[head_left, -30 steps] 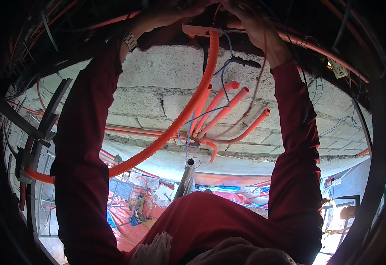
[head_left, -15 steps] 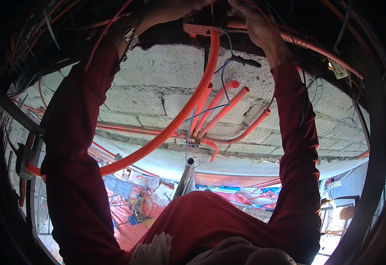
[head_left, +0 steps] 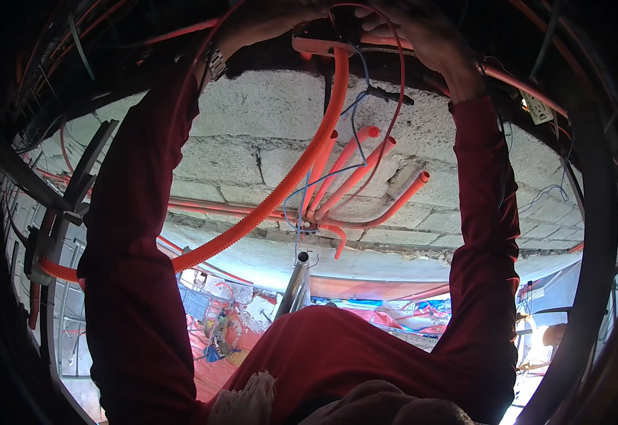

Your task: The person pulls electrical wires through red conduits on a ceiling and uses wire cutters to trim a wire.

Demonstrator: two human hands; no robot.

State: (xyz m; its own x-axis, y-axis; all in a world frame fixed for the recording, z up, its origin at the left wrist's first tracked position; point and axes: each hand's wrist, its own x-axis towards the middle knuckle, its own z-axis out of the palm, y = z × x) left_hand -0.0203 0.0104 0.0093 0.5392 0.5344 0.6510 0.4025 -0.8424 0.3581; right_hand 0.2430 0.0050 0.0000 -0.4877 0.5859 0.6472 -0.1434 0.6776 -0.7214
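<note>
Both my arms reach up to an orange junction box (head_left: 314,46) at the top of the view. My left hand (head_left: 270,23) is at the box's left; its fingertips run into shadow at the upper edge, so its grip is hidden. On the other side my right hand (head_left: 422,39) has its fingers bent in toward the box, with the tips lost in the dark. A thin red wire (head_left: 400,85) loops past the right fingers and hangs down. An orange corrugated conduit (head_left: 291,185) curves from the box to lower left. A blue wire (head_left: 356,127) dangles beside it.
Several cut orange pipes (head_left: 408,198) stick out before a rough block wall (head_left: 231,149). A metal tube (head_left: 295,287) stands upright below them. Dark metal bars (head_left: 75,184) frame the left, and a pale outlet-like fitting (head_left: 535,108) hangs at upper right.
My right hand has turned and its fingers have come in toward the box. The red wire loop has swung left, away from the right forearm. The view has shifted slightly.
</note>
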